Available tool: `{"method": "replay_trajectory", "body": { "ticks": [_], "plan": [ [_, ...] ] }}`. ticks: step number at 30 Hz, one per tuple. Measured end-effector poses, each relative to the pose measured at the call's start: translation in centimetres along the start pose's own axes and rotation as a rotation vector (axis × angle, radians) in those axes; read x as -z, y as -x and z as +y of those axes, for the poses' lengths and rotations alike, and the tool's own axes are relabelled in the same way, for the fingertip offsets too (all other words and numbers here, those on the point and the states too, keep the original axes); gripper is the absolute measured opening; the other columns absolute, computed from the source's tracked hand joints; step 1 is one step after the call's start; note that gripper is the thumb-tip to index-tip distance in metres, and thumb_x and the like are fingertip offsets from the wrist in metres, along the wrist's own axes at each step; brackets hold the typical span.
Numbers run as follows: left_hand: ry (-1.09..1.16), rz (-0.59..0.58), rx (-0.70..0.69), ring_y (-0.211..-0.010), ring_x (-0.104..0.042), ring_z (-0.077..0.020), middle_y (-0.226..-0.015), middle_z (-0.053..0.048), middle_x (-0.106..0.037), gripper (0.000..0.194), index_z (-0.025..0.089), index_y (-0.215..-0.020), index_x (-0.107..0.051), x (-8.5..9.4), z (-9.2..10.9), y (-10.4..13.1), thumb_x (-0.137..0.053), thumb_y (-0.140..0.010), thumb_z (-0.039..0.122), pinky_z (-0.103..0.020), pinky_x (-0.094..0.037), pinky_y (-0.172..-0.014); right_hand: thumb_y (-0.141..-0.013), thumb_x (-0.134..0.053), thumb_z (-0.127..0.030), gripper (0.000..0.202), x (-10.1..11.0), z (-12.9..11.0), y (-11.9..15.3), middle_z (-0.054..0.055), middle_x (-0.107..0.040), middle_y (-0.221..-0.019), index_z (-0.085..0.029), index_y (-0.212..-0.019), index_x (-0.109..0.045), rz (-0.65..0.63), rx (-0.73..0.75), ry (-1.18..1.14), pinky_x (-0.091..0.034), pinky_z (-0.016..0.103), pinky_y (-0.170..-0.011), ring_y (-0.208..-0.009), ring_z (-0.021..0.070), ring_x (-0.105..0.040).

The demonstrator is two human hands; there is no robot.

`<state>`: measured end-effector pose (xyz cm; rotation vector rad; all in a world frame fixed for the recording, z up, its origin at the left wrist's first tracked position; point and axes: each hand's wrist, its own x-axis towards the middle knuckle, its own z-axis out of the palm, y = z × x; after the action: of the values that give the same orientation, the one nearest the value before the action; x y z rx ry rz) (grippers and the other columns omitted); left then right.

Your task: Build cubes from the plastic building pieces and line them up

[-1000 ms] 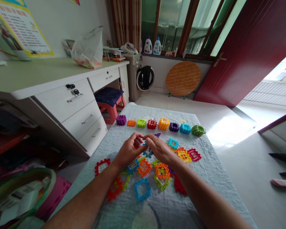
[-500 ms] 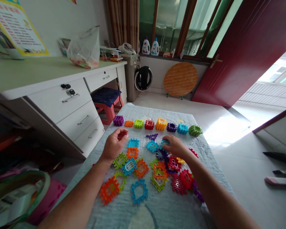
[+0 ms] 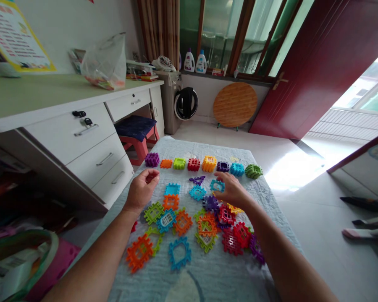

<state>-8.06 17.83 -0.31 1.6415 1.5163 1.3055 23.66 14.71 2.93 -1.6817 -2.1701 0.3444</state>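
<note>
My left hand (image 3: 142, 189) is raised over the left side of the cloth-covered table, its fingers curled together. A dark reddish patch shows inside the curl, but I cannot make out what it is. My right hand (image 3: 232, 188) is at a blue square interlocking block (image 3: 217, 186), thumb and fingers spread apart. Left of that block lies another blue block (image 3: 197, 193), with a purple triangular piece (image 3: 197, 180) beyond it. Near my left hand are a light blue block (image 3: 172, 189) and an orange window block (image 3: 171, 202).
Stacks of blocks sorted by colour line the far side, from a purple stack (image 3: 152, 160) to a green stack (image 3: 253, 171). Loose blocks, including a blue frame (image 3: 179, 253) and a dark red piece (image 3: 232, 242), lie nearer. A desk (image 3: 66, 94) stands at the left.
The view has turned slightly, shifting the scene left. My right hand's fingers have parted wider, and more of the blue block beside them shows. My left hand stays curled.
</note>
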Motion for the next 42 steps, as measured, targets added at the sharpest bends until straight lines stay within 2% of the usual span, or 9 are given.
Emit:
{"method": "replay_trajectory", "body": {
  "ticks": [3,7,13,18,23,29,33,38,42],
  "plan": [
    [-0.009,0.003,0.005,-0.071,-0.059,-0.0154,-0.080,-0.002,-0.064,0.027,0.017,-0.091,-0.062,0.0,0.1,0.0,-0.058,-0.076,0.038,-0.025,-0.047,-0.066,-0.068,-0.060,-0.025,0.056,1.3,2.2,-0.3,0.010,-0.059,-0.107,-0.017,-0.123,-0.051,0.114,-0.033,-0.074,-0.041,0.036,-0.088,-0.098,0.0232,-0.055],
    [-0.018,0.003,0.008,-0.068,-0.058,-0.0144,-0.079,-0.001,-0.064,0.025,0.017,-0.089,-0.062,0.1,0.3,0.0,-0.058,-0.076,0.039,-0.023,-0.046,-0.064,-0.067,-0.062,-0.025,0.054,1.0,3.7,0.0,0.010,-0.058,-0.106,-0.017,-0.120,-0.053,0.049,-0.029,-0.030,-0.041,0.036,-0.089,-0.099,0.0235,-0.055],
    [-0.027,-0.003,-0.007,-0.070,-0.059,-0.0152,-0.080,-0.001,-0.065,0.026,0.017,-0.089,-0.062,-0.1,0.4,0.1,-0.057,-0.077,0.039,-0.024,-0.047,-0.067,-0.068,-0.064,-0.028,0.053,-1.3,2.9,0.7,0.013,-0.058,-0.109,-0.014,-0.119,-0.055,-0.009,-0.104,0.050,-0.040,0.037,-0.090,-0.102,0.0253,-0.055],
    [-0.016,-0.016,-0.007,-0.071,-0.059,-0.0152,-0.080,-0.001,-0.064,0.025,0.017,-0.090,-0.062,-0.1,0.5,0.1,-0.057,-0.077,0.038,-0.025,-0.047,-0.067,-0.072,-0.060,-0.032,0.051,-0.8,2.4,0.2,0.014,-0.061,-0.106,-0.010,-0.119,-0.054,-0.018,-0.178,0.093,-0.039,0.035,-0.088,-0.099,0.0255,-0.056],
    [0.004,-0.022,0.006,-0.072,-0.060,-0.0155,-0.080,-0.001,-0.064,0.025,0.017,-0.090,-0.062,-0.1,0.5,0.2,-0.058,-0.077,0.038,-0.025,-0.048,-0.068,-0.072,-0.060,-0.037,0.044,-1.1,2.1,-0.3,0.015,-0.062,-0.102,-0.011,-0.108,-0.057,-0.056,-0.194,0.169,-0.039,0.034,-0.082,-0.098,0.0274,-0.056],
    [-0.006,-0.006,-0.008,-0.073,-0.062,-0.0165,-0.081,-0.002,-0.066,0.025,0.017,-0.089,-0.063,-0.2,0.4,0.2,-0.059,-0.076,0.038,-0.026,-0.049,-0.069,-0.065,-0.065,-0.028,0.053,-1.7,1.5,-0.5,0.014,-0.058,-0.105,-0.014,-0.115,-0.053,-0.049,-0.240,0.214,-0.038,0.034,-0.083,-0.100,0.0279,-0.053],
    [-0.002,-0.017,0.005,-0.073,-0.062,-0.0168,-0.080,-0.001,-0.067,0.026,0.018,-0.089,-0.063,-0.1,0.4,0.1,-0.060,-0.075,0.039,-0.026,-0.049,-0.069,-0.063,-0.061,-0.021,0.061,0.5,2.6,-1.1,0.014,-0.053,-0.114,-0.015,-0.123,-0.047,0.026,-0.194,0.180,-0.038,0.036,-0.087,-0.106,0.0283,-0.049],
    [-0.004,-0.029,0.008,-0.076,-0.062,-0.0170,-0.083,-0.002,-0.066,0.026,0.018,-0.090,-0.063,-0.1,0.3,0.1,-0.060,-0.075,0.039,-0.026,-0.050,-0.071,-0.061,-0.058,-0.016,0.067,4.6,6.7,-3.2,0.014,-0.051,-0.119,-0.015,-0.126,-0.043,0.141,-0.171,0.149,-0.039,0.037,-0.090,-0.108,0.0272,-0.049],
    [-0.007,-0.038,0.022,-0.077,-0.062,-0.0173,-0.084,-0.002,-0.066,0.025,0.018,-0.090,-0.062,-0.2,0.2,0.1,-0.060,-0.076,0.038,-0.027,-0.050,-0.074,-0.060,-0.059,-0.013,0.069,5.8,9.6,-5.1,0.015,-0.051,-0.120,-0.011,-0.127,-0.043,0.049,-0.152,0.207,-0.040,0.034,-0.090,-0.109,0.0256,-0.050]
  ]
}}
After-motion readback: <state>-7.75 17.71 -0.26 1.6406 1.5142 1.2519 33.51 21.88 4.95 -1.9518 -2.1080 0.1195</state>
